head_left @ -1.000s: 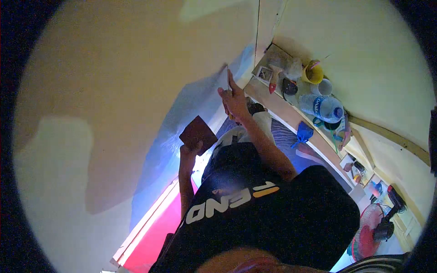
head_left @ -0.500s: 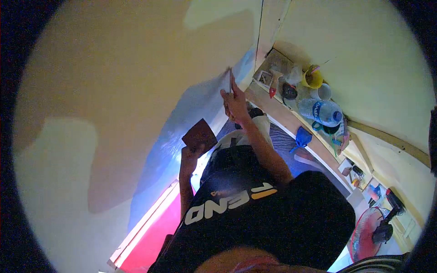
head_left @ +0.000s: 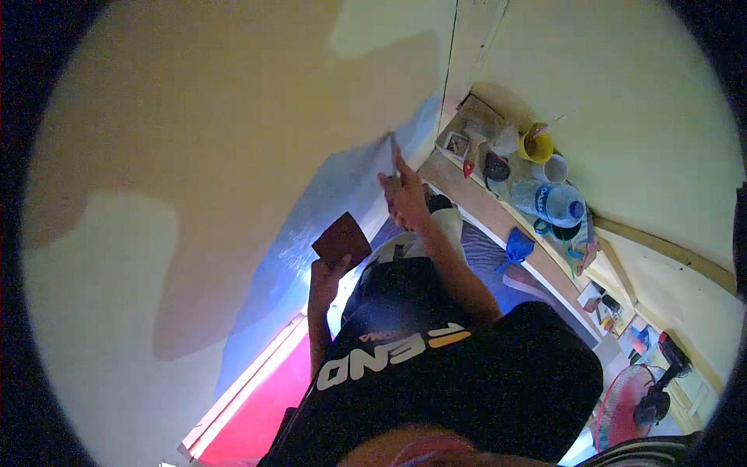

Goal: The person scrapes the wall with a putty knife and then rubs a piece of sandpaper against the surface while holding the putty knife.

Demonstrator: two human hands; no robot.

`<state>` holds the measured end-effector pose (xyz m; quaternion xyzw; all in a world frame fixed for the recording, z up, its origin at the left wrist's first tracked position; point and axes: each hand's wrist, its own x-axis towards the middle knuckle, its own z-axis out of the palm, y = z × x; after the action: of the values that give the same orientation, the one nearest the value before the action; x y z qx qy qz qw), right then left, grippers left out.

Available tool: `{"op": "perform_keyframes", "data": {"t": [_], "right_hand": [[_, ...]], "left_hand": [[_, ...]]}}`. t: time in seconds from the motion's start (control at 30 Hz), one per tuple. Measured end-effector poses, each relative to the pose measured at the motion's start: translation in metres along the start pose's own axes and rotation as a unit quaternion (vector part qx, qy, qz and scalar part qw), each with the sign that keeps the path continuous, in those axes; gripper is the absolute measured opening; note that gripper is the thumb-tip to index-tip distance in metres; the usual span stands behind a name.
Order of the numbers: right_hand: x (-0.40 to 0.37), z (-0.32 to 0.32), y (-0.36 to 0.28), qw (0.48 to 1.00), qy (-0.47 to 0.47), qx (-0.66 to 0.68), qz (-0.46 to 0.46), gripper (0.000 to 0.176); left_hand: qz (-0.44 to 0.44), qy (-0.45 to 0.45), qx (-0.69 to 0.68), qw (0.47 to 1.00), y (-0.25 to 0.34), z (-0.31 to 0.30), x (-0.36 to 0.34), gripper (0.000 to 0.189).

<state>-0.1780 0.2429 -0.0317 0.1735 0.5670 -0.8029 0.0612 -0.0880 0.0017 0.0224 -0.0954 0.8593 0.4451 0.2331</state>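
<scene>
On the left, my left hand (head_left: 333, 268) grips a dark reddish-brown square sheet (head_left: 342, 239) that looks like sandpaper, held in front of the wall (head_left: 257, 140). My right hand (head_left: 406, 198) is raised at the wall near the corner, its fingers closed around a slim brush-like tool (head_left: 394, 154). The tool's dark tip is at or close to the wall surface; blur hides whether it touches. A bluish lit band of wall lies behind both hands.
To the right, a ledge (head_left: 436, 173) carries a paintbrush (head_left: 473, 148), a yellow cup (head_left: 536, 143), a white cup (head_left: 551, 169) and a plastic water bottle (head_left: 548, 202). A blue bag (head_left: 517, 247) hangs below it. A fan (head_left: 626, 405) stands at lower right.
My right hand and its tool have moved slightly downward in view. The left hand and its sheet sit almost the same, a little lower. The whole view has shifted slightly.
</scene>
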Motion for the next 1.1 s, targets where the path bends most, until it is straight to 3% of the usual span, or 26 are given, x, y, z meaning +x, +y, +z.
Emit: {"op": "perform_keyframes", "data": {"t": [0.23, 0.33, 0.43, 0.5, 0.63, 0.73, 0.83, 0.97, 1.1], "right_hand": [[-0.005, 0.012, -0.005, 0.998, 0.012, 0.04, 0.053, 0.077], [0.015, 0.0, 0.007, 0.998, 0.021, 0.051, 0.018, 0.076], [0.009, -0.002, -0.001, 0.998, -0.01, 0.041, 0.039, 0.075], [-0.016, 0.007, -0.01, 0.997, -0.051, 0.042, 0.026, 0.074], [-0.004, 0.004, 0.003, 0.999, -0.028, 0.023, 0.02, 0.08], [-0.011, 0.012, 0.004, 0.999, -0.02, 0.037, 0.022, 0.078], [0.003, 0.009, -0.001, 0.999, 0.03, 0.003, 0.013, 0.074], [-0.013, 0.019, 0.004, 1.0, -0.014, -0.012, -0.012, 0.076], [0.009, 0.001, -0.003, 1.0, 0.021, 0.011, 0.004, 0.077]], "left_hand": [[-0.055, -0.048, 0.045, 0.996, 0.0, 0.001, 0.004, 0.032], [0.007, -0.047, -0.009, 0.999, 0.015, 0.007, 0.001, 0.03], [-0.039, -0.075, 0.032, 0.996, 0.02, 0.007, 0.007, 0.03], [-0.032, -0.067, 0.01, 0.997, 0.023, 0.01, 0.008, 0.032], [0.039, -0.035, -0.005, 0.999, 0.017, 0.014, 0.004, 0.032], [-0.043, -0.04, 0.006, 0.998, 0.008, 0.014, 0.004, 0.034], [0.013, -0.012, -0.02, 1.0, -0.005, 0.017, 0.001, 0.035], [0.003, -0.011, -0.036, 0.999, -0.001, 0.018, -0.004, 0.036], [0.004, -0.014, -0.063, 0.998, 0.009, 0.015, -0.014, 0.036]]}}
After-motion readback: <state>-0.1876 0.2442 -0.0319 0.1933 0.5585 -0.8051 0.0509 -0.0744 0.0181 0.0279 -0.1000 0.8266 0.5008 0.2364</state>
